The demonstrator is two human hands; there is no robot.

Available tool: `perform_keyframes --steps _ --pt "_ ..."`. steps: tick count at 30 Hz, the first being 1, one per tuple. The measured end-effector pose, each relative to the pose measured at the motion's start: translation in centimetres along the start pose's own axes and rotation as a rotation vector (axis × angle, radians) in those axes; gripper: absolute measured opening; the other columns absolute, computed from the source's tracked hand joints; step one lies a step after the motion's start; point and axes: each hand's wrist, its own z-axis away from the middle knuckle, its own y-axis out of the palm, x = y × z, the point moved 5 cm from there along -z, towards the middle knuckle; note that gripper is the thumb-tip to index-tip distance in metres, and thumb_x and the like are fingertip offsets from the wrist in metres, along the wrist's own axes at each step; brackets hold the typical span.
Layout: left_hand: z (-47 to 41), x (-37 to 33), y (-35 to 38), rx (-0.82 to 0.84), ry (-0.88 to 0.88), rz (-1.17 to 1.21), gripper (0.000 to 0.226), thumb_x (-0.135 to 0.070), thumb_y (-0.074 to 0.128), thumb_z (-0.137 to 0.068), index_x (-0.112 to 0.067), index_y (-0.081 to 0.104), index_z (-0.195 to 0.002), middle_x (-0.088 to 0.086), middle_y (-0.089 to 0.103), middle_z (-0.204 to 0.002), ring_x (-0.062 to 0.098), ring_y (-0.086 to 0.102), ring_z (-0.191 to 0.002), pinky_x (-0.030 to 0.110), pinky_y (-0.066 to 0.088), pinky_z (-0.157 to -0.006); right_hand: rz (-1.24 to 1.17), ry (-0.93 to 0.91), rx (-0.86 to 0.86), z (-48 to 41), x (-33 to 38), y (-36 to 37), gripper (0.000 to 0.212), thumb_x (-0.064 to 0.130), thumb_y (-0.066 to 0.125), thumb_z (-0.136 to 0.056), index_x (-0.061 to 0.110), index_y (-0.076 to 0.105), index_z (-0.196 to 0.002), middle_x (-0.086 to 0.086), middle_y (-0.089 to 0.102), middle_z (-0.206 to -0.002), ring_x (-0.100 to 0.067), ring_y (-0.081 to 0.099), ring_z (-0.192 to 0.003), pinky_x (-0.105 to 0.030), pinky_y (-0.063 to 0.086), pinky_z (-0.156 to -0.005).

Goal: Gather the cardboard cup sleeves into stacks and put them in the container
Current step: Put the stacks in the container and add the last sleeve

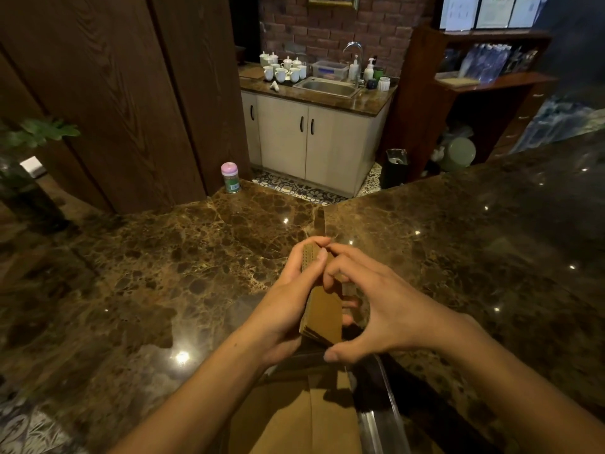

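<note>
**A:** Where is the stack right now?

**B:** The stack of cup sleeves (322, 311) is held on edge between both hands, just above the near part of the counter (163, 273). The left hand (284, 303) wraps its fingers round the left face and the far end. The right hand (389, 309) curls in from the other side, with its fingertips on the far edge and its thumb low by the near corner. Both are gripping it.

**A:** And the container?

**B:** The clear container (391, 398) lies directly below the wrists, with flat sleeves (288, 417) already in it.

**A:** So what makes this step go well?

**B:** I'd say the step is squaring the pile. Press the two faces together evenly and tap any proud edges flush with the right fingertips. Don't slacken the left hand until the near corner, which looks slightly fanned, sits tight. Then lower the pile straight down, lined up with the sleeves below, so nothing splays on release.

**A:** Is there room to move?

**B:** Yes, the marble spreads wide on both sides of the hands. The pink-lidded jar (230, 177) and the plant (36, 132) stand well apart, off to the far left. Two edges matter. One is the container's right wall, close under the right wrist, which a tilted stack could catch. The other is the counter's far edge, which drops to the floor not far beyond the fingertips. I can't tell how deep the container is — the forearms hide most of it.
</note>
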Motion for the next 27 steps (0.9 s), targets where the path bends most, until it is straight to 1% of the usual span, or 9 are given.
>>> perform_keyframes --steps 3,7,10,13,17,20,22,24,27 --pt "0.9 0.3 -0.3 -0.071 -0.018 0.032 0.030 -0.051 0.061 -0.098 -0.033 0.061 -0.122 0.019 0.063 -0.121 0.035 0.071 -0.093 0.044 0.061 -0.069 0.041 -0.049 -0.003 0.1 1.0 1.0 0.068 0.066 0.087 -0.064 0.045 0.046 -0.114 0.016 0.021 -0.163 -0.012 0.030 -0.150 -0.043 0.048 -0.112" --pt "2.5 0.2 -0.9 -0.209 0.051 -0.081 0.030 -0.059 0.057 -0.097 -0.037 0.061 -0.117 0.008 0.071 -0.089 0.030 0.068 -0.073 0.039 0.054 -0.063 0.086 -0.121 -0.079 -0.2 3.0 2.5 0.073 0.066 0.086 -0.065 0.035 0.048 -0.120 0.008 0.023 -0.163 -0.014 0.041 -0.138 -0.027 0.054 -0.102" --pt "4.0 -0.1 -1.3 -0.254 0.073 -0.083 0.025 -0.056 0.056 -0.099 -0.038 0.061 -0.116 0.009 0.067 -0.077 0.027 0.063 -0.062 0.035 0.053 -0.055 0.076 -0.177 -0.128 -0.6 4.3 3.0 0.078 0.065 0.084 -0.065 0.024 0.054 -0.124 0.003 0.029 -0.161 -0.016 0.047 -0.134 -0.026 0.053 -0.101" --pt "5.8 -0.3 -1.7 -0.241 0.084 0.009 0.024 -0.051 0.058 -0.100 -0.036 0.062 -0.118 0.011 0.067 -0.080 0.025 0.065 -0.063 0.034 0.056 -0.053 0.081 -0.211 -0.139 -0.8 5.5 3.8 0.078 0.060 0.086 -0.062 0.019 0.056 -0.122 -0.004 0.037 -0.157 -0.021 0.037 -0.146 -0.034 0.044 -0.114" --pt "7.8 -0.3 -2.5 -0.247 0.117 -0.021 0.028 -0.045 0.052 -0.103 -0.029 0.061 -0.124 0.014 0.072 -0.100 0.027 0.072 -0.079 0.037 0.060 -0.061 0.108 -0.216 -0.086 -0.7 7.2 5.2 0.079 0.063 0.084 -0.061 0.025 0.051 -0.122 -0.002 0.037 -0.156 -0.021 0.034 -0.144 -0.028 0.038 -0.113" --pt "9.7 -0.2 -3.9 -0.336 0.113 -0.177 0.043 -0.050 0.047 -0.095 -0.028 0.061 -0.129 0.013 0.073 -0.110 0.015 0.075 -0.094 0.030 0.059 -0.077 0.089 -0.199 -0.019 0.3 7.6 6.3 0.079 0.067 0.085 -0.061 0.035 0.043 -0.120 0.007 0.033 -0.151 -0.014 0.033 -0.137 -0.024 0.041 -0.105" --pt "11.9 0.6 -5.1 -0.376 0.050 -0.276 0.045 -0.060 0.053 -0.091 -0.043 0.058 -0.132 0.009 0.077 -0.113 0.018 0.074 -0.104 0.036 0.056 -0.087 0.095 -0.175 0.050 1.4 7.1 7.2 0.078 0.071 0.083 -0.062 0.040 0.040 -0.119 0.016 0.029 -0.147 -0.010 0.031 -0.132 -0.018 0.034 -0.101" --pt "14.4 0.2 -6.8 -0.477 0.149 -0.442 0.045 -0.053 0.062 -0.087 -0.041 0.058 -0.130 0.002 0.078 -0.114 0.018 0.074 -0.106 0.034 0.058 -0.087 0.091 -0.120 0.187 2.8 6.2 8.5 0.075 0.074 0.082 -0.062 0.048 0.037 -0.116 0.025 0.026 -0.143 -0.004 0.029 -0.127 -0.017 0.031 -0.099" --pt "17.2 -0.8 -8.1 -0.499 0.350 -1.095 0.029 -0.042 0.064 -0.095 -0.037 0.065 -0.123 -0.017 0.073 -0.115 0.003 0.067 -0.110 0.028 0.054 -0.089 0.169 -0.080 0.400 3.7 5.8 11.1 0.076 0.076 0.079 -0.064 0.048 0.037 -0.121 0.020 0.028 -0.142 -0.007 0.029 -0.127 -0.029 0.039 -0.105"
